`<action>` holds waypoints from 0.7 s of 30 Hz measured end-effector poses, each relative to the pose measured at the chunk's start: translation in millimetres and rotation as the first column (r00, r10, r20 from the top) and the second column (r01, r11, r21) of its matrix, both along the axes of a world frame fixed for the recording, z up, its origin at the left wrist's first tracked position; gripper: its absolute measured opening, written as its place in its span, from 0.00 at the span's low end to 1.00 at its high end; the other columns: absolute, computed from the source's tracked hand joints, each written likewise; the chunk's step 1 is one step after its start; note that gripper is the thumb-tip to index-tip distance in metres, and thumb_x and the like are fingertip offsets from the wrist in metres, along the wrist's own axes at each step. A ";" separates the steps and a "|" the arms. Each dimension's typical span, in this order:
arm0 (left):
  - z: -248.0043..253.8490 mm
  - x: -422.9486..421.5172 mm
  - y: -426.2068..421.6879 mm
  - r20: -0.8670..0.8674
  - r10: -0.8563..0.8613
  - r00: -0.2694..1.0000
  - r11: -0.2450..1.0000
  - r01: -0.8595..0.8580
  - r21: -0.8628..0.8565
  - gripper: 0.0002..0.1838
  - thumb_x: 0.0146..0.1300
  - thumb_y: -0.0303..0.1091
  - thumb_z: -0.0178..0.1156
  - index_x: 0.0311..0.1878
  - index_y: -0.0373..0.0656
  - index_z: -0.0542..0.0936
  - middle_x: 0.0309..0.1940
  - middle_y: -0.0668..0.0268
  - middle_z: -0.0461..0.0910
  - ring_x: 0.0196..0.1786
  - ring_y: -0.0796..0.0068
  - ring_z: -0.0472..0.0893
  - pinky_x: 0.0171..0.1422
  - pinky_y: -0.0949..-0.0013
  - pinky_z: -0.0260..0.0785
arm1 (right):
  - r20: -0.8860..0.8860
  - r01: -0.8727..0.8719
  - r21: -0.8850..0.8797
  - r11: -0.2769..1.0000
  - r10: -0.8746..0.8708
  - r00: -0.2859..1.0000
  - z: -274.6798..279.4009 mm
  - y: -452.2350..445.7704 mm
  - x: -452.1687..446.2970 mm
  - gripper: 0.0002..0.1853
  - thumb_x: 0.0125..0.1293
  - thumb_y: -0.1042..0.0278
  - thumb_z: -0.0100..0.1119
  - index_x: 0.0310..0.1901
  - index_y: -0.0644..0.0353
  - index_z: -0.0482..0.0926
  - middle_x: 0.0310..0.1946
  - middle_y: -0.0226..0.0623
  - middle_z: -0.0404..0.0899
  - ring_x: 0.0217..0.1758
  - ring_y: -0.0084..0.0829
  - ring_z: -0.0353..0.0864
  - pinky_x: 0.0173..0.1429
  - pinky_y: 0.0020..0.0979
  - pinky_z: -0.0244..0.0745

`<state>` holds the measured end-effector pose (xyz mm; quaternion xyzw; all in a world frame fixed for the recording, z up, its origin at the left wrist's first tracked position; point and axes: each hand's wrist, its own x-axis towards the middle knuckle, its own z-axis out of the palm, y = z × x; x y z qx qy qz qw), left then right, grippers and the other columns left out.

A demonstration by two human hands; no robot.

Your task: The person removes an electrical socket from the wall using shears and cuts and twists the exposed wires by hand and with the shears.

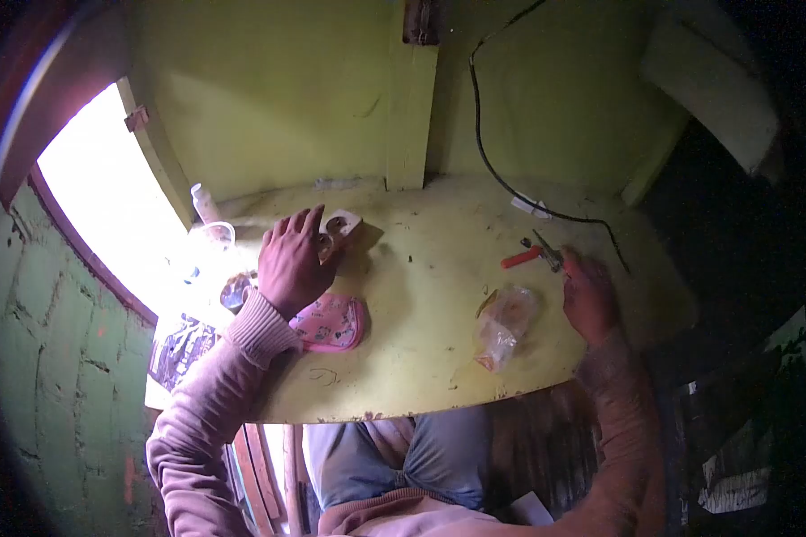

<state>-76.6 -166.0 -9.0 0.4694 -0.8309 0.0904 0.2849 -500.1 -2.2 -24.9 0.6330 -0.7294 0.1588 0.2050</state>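
Note:
My left hand (pixel 294 259) is closed on a white double socket outlet (pixel 347 221) with round dark wells, at the left of the yellow table (pixel 421 295). The palm and fingers cover part of the outlet. Below that wrist lies a pink patterned pouch (pixel 333 322), partly behind the sleeve. On the right, my right hand (pixel 591 295) grips long-nosed pliers (pixel 549 251) with a red handle, their tip pointing away from me. One handle is mostly hidden by the fingers. A crumpled clear plastic bag (pixel 509 324) rests to the left of this hand.
A black cable (pixel 480 134) hangs down the wall and runs onto the table's right side, past a small white piece (pixel 530 208). At the left stand a white bottle (pixel 203 204) and a clear container (pixel 218 234), near a dark printed bag (pixel 184 347). Bright light enters there.

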 end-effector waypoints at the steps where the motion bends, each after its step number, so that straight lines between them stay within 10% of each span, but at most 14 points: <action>1: 2.8 -0.7 1.8 -0.011 -0.009 1.000 1.000 0.009 0.029 0.33 0.61 0.46 0.63 0.66 0.39 0.70 0.59 0.51 0.76 0.64 0.50 0.71 0.68 0.53 0.62 | -0.066 0.008 0.102 0.995 -0.001 0.998 -0.6 -2.7 -6.8 0.29 0.59 0.77 0.59 0.65 0.59 0.69 0.53 0.53 0.74 0.57 0.54 0.74 0.60 0.49 0.72; 5: 10.0 -2.6 10.9 -0.025 -0.139 0.990 0.988 0.141 0.061 0.23 0.60 0.39 0.63 0.58 0.42 0.78 0.54 0.55 0.79 0.59 0.52 0.75 0.65 0.55 0.66 | -0.061 0.067 0.253 0.965 -0.053 0.997 13.3 -6.7 -9.7 0.27 0.64 0.79 0.52 0.66 0.61 0.67 0.53 0.54 0.73 0.55 0.57 0.73 0.61 0.48 0.71; 11: 19.6 -4.2 17.1 -0.109 -0.170 0.979 0.985 0.173 0.014 0.20 0.58 0.40 0.66 0.53 0.42 0.81 0.50 0.54 0.82 0.55 0.52 0.78 0.62 0.56 0.70 | 0.329 -0.244 -0.045 0.969 0.245 0.912 49.1 16.4 12.7 0.33 0.60 0.84 0.56 0.69 0.59 0.66 0.62 0.52 0.70 0.62 0.48 0.73 0.66 0.40 0.70; 13: 22.6 -5.8 18.8 -0.089 -0.205 0.975 0.978 0.208 0.022 0.20 0.59 0.39 0.66 0.53 0.41 0.82 0.49 0.53 0.82 0.55 0.52 0.79 0.62 0.56 0.70 | 0.775 -0.194 -0.201 0.960 0.277 0.568 80.5 12.5 41.8 0.25 0.66 0.78 0.59 0.65 0.62 0.69 0.58 0.47 0.74 0.60 0.40 0.75 0.66 0.36 0.69; 17: 9.8 -3.3 11.0 -0.106 -0.216 0.971 0.975 0.221 0.035 0.20 0.58 0.40 0.66 0.52 0.40 0.82 0.49 0.52 0.83 0.55 0.52 0.79 0.61 0.55 0.70 | 0.694 -0.220 -0.346 0.912 0.407 0.594 102.7 -14.2 42.6 0.18 0.71 0.67 0.59 0.59 0.62 0.73 0.38 0.35 0.77 0.41 0.27 0.78 0.48 0.30 0.76; 21: 14.7 -2.3 16.6 -0.127 -0.211 0.969 0.973 0.221 0.070 0.21 0.58 0.40 0.66 0.52 0.39 0.82 0.49 0.54 0.83 0.55 0.53 0.79 0.62 0.55 0.69 | 0.914 -0.319 -0.390 0.864 0.405 -0.021 128.4 -23.2 77.0 0.12 0.74 0.59 0.55 0.50 0.58 0.75 0.26 0.22 0.68 0.23 0.15 0.65 0.26 0.21 0.62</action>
